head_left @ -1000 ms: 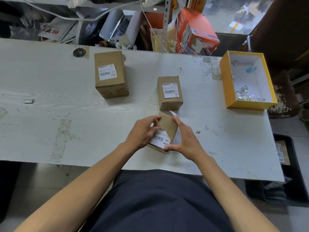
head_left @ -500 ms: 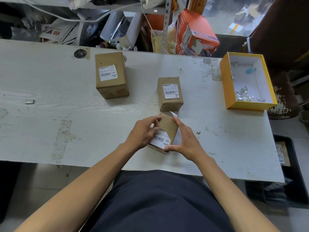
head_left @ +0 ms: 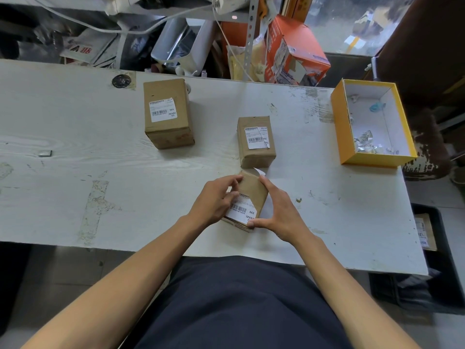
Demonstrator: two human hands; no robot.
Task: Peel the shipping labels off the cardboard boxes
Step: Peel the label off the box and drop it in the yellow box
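At the table's (head_left: 75, 197) near edge both hands, left (head_left: 214, 200) and right (head_left: 279, 212), grasp a tilted box (head_left: 253, 191), left fingers (head_left: 232, 196) seemingly picking at its label (head_left: 240, 211); next, lift a corner free and pull.
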